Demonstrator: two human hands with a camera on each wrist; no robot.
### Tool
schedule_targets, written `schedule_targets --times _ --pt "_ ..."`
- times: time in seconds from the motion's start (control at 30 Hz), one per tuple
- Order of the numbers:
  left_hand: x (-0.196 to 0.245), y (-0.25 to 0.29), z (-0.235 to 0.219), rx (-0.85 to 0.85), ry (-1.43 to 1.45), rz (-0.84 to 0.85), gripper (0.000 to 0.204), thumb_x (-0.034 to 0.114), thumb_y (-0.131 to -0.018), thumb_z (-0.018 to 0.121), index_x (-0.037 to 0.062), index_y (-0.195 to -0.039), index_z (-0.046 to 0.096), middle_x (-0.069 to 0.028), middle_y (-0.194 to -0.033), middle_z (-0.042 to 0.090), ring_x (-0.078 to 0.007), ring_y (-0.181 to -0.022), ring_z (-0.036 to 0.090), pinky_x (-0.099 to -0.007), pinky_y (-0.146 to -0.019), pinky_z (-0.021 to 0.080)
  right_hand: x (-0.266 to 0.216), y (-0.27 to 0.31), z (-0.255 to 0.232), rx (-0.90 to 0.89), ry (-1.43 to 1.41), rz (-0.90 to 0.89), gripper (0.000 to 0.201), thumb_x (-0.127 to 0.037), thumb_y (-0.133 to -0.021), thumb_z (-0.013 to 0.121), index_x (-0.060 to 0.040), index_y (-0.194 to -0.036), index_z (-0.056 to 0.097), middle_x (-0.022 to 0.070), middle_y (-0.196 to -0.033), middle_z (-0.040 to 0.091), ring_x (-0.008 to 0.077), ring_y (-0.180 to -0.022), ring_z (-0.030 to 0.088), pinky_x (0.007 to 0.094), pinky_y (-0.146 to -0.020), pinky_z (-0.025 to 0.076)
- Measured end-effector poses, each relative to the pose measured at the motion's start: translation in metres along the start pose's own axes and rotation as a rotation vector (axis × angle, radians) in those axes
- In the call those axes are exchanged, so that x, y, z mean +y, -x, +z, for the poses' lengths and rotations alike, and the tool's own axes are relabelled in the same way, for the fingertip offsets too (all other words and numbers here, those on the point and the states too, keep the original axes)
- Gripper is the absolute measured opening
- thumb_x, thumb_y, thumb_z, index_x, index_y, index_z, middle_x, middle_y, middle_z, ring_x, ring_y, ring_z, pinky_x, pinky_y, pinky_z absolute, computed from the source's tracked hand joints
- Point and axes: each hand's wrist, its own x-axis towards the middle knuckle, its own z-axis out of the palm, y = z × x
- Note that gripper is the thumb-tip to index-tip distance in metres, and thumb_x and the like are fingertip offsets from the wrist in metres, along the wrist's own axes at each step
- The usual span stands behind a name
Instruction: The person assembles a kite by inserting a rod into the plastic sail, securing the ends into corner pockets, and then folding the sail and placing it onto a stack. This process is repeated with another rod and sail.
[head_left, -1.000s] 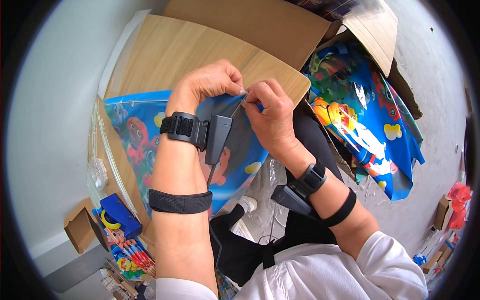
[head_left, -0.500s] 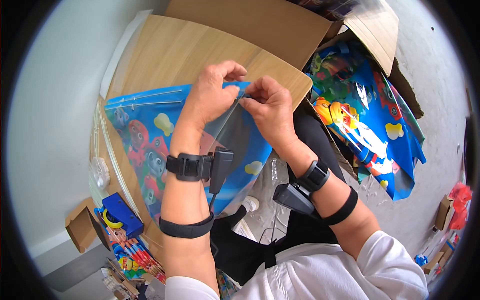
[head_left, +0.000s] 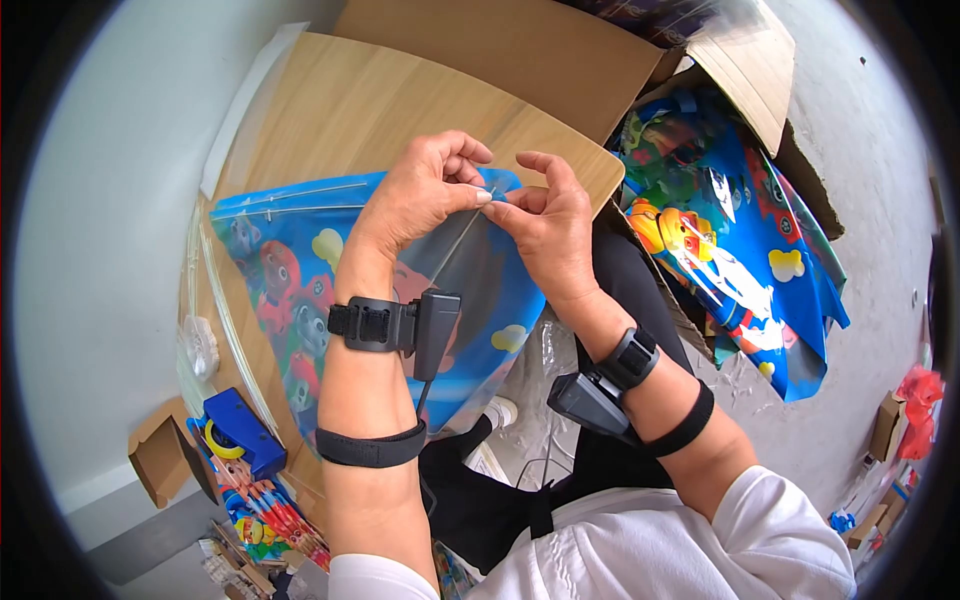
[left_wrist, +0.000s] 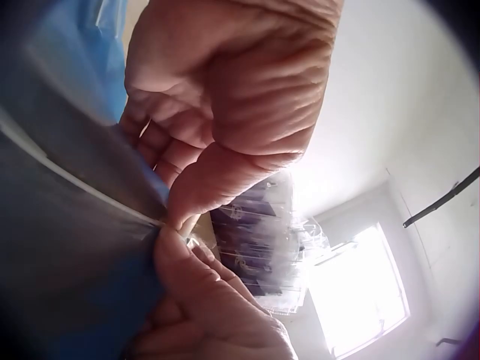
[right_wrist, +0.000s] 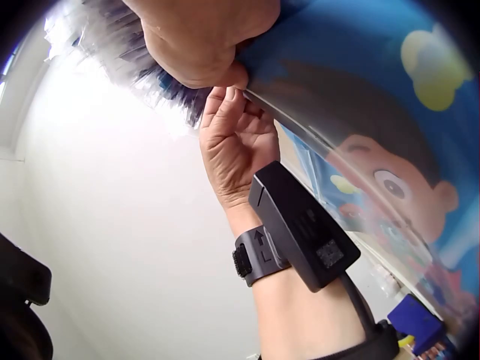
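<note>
A blue plastic kite (head_left: 326, 246), triangular and printed with cartoon figures, lies partly over the table edge. A thin pale rod (head_left: 458, 242) runs up it to the fingertips; another thin rod lies along its top edge. My left hand (head_left: 418, 195) pinches the kite at this rod's upper end between thumb and fingers. Facing it, my right hand (head_left: 550, 220) pinches the same spot, its index finger raised. In the left wrist view both thumbs meet at the end of the rod (left_wrist: 82, 184). The exact tip is hidden by fingertips.
The wooden table (head_left: 400, 90) has loose thin rods (head_left: 228, 320) along its left side, near a blue tape dispenser (head_left: 244, 430). To the right, a cardboard box (head_left: 745, 70) holds more printed blue sheets (head_left: 800, 320). A large cardboard panel (head_left: 520, 45) stands behind the table.
My left hand drew back from the rod's end, uncovering more of the kite, then its thumb came back to the right fingertips. My right index finger has lifted away.
</note>
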Motion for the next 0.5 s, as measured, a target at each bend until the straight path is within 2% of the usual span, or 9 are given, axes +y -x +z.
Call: schedule_targets --times 0.1,0.2,0.27,0.3,0.37,0.5 --pt "0.001 0.001 0.004 0.049 -0.011 0.028 0.036 0.0 -0.071 0.067 -0.0035 -0.106 0.057 -0.0034 -0.079 0.061 -0.0083 -0.074 0.058 -0.0216 -0.068 0.049 -0.002 0.003 0.0 0.014 0.073 0.003 0.047 -0.002 -0.076 0.069 0.0014 -0.116 0.044 0.0104 -0.071 0.063 0.0126 -0.062 0.059 0.0256 -0.054 0.048" --pt "0.0 0.001 0.006 0.088 -0.017 0.032 0.036 -0.004 -0.072 0.065 -0.004 -0.107 0.056 -0.0036 -0.077 0.062 -0.0081 -0.072 0.059 -0.0214 -0.068 0.049 0.0 0.007 0.002 0.083 0.054 -0.093 0.041 -0.001 -0.078 0.067 0.0008 -0.114 0.048 0.0125 -0.074 0.064 0.0129 -0.064 0.061 0.0267 -0.055 0.048" --pt "-0.001 0.001 0.006 0.112 -0.001 0.031 0.037 -0.006 -0.072 0.065 -0.0044 -0.107 0.055 -0.004 -0.076 0.063 -0.0076 -0.07 0.059 -0.021 -0.067 0.049 0.001 0.01 0.001 0.04 0.094 -0.222 0.026 0.0 -0.079 0.064 0.0012 -0.104 0.055 0.0143 -0.075 0.065 0.0167 -0.065 0.063 0.0282 -0.057 0.049" --pt "0.0 0.002 0.007 0.111 -0.001 0.033 0.037 -0.006 -0.072 0.065 -0.0044 -0.107 0.055 -0.004 -0.076 0.063 -0.0076 -0.07 0.059 -0.021 -0.067 0.049 0.001 0.011 0.002 0.041 0.094 -0.223 0.026 0.0 -0.079 0.064 0.0012 -0.104 0.055 0.0143 -0.075 0.065 0.0167 -0.065 0.063 0.0282 -0.057 0.049" --pt "0.003 0.003 0.007 0.136 -0.017 0.025 0.037 -0.007 -0.072 0.065 -0.0044 -0.106 0.054 -0.0045 -0.076 0.063 -0.0071 -0.07 0.059 -0.0206 -0.066 0.049 0.002 0.013 0.004 0.093 0.233 -0.395 0.012 0.0 -0.081 0.062 0.0018 -0.092 0.06 0.0148 -0.074 0.065 0.0223 -0.062 0.064 0.0298 -0.055 0.048" --pt "0.002 0.004 0.008 0.148 -0.01 0.044 0.037 -0.008 -0.072 0.066 -0.0044 -0.106 0.054 -0.0056 -0.077 0.064 -0.0073 -0.069 0.059 -0.0205 -0.065 0.049 0.0 0.013 0.004 0.087 0.273 -0.37 0.012 -0.001 -0.082 0.061 0.0021 -0.093 0.061 0.0161 -0.072 0.063 0.0263 -0.061 0.063 0.0302 -0.055 0.048"
